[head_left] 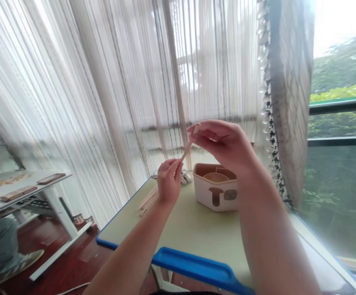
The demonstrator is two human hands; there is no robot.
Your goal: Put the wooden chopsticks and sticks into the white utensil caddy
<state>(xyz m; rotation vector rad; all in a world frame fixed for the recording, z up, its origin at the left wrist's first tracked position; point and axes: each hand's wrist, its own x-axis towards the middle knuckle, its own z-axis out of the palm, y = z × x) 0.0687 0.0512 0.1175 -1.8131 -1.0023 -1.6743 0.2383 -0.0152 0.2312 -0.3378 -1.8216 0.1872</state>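
My left hand (168, 182) is closed round the lower end of a pale wooden chopstick (186, 151), which slants up to the right above the table. At its upper end, the fingertips of my right hand (216, 137) pinch the stick, and a short pale tip shows between them. Several more wooden chopsticks (149, 201) lie on the table, partly hidden behind my left hand. Just beyond that hand is a small heap of shiny metal spoons (185, 177), only partly visible. Below my right hand stands a white and brown compartment box (204, 194), its right side covered by my forearm.
The pale table (193, 233) has a blue edge and a blue front tray (196, 264). Sheer curtains (129, 82) hang close behind it, with a window at right. At left, another table (52, 180) holds flat wooden pieces, and a person's leg (0, 246) shows beneath.
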